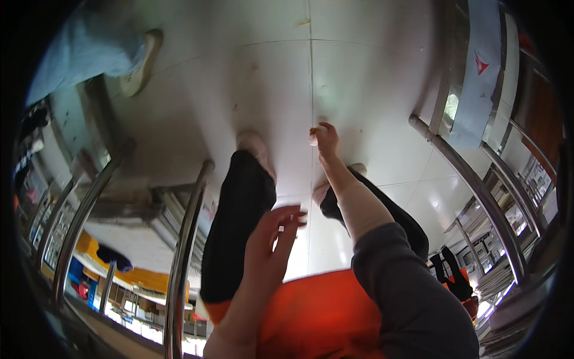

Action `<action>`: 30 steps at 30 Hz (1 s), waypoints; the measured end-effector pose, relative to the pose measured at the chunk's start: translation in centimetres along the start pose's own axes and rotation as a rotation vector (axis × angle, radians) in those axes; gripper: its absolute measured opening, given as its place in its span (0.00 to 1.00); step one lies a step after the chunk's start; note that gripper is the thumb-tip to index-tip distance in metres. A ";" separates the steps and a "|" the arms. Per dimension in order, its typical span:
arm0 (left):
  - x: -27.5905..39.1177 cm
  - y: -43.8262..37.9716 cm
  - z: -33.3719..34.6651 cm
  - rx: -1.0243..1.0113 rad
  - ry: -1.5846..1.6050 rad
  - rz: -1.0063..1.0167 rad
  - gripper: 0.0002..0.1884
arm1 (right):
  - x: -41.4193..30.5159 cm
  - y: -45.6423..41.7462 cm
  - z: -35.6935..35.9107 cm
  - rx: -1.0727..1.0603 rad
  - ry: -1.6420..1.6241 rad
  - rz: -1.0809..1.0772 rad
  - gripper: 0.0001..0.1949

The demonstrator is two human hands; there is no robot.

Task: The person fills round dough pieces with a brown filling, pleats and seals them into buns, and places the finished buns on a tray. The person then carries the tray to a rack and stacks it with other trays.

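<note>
My right hand (327,138) reaches forward over the pale tiled floor (278,103), its fingers closed on a small whitish and brown object (312,136). Blur hides what that object is. Closer to my body, my left hand (277,233) hangs above the floor between my legs. Its fingers are loosely curved, with gaps between them, and nothing clear shows in them. My orange apron (323,309) covers my lap, and a dark sleeve (403,278) is on my right arm.
Bent metal tube rails stand on the left (184,251) and right (475,188). At the upper left is another person's shoe (143,67) under a light blue trouser leg (94,49). A light blue panel with a red mark (477,85) stands at the upper right.
</note>
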State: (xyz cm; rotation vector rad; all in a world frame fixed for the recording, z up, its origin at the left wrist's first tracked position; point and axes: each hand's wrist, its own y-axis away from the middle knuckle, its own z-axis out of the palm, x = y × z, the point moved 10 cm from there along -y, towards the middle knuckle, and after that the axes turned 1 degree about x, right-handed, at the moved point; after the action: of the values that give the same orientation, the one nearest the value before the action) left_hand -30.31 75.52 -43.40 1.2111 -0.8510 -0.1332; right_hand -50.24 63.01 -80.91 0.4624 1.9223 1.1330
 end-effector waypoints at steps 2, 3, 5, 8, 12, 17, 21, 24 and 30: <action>-1.3 -0.6 -1.7 0.132 0.098 0.069 0.16 | -0.9 5.7 5.1 -0.344 -0.558 0.260 0.19; -1.7 -1.2 -2.9 0.239 0.145 0.053 0.16 | -5.1 9.9 6.1 -0.484 -0.708 0.285 0.17; -4.1 0.3 -5.5 0.426 0.262 0.093 0.17 | -13.0 20.3 7.4 -0.664 -0.915 0.409 0.16; -2.7 4.6 -2.0 0.299 0.439 0.020 0.22 | -23.8 32.8 8.2 -0.863 -1.003 0.527 0.17; 7.2 12.3 1.8 0.223 0.956 0.199 0.23 | -33.0 45.2 6.4 -1.066 -0.872 0.386 0.17; 17.5 22.0 3.9 0.193 1.117 0.114 0.28 | -41.8 54.2 2.8 -0.988 -0.484 0.014 0.15; 21.4 28.3 3.9 0.029 1.080 0.295 0.28 | -47.4 61.3 1.9 -1.024 0.011 -0.468 0.18; 24.3 33.9 3.0 -0.086 1.039 0.320 0.27 | -51.5 66.9 1.8 -0.929 0.352 -0.954 0.25; 24.2 40.3 -0.4 0.075 0.799 0.343 0.22 | -51.4 71.6 0.2 -1.104 0.317 -0.670 0.26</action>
State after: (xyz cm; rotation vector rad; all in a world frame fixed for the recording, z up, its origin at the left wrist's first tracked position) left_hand -26.87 78.85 3.41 1.0392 -0.3426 0.6305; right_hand -26.93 66.73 4.04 -0.9240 1.2118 1.5939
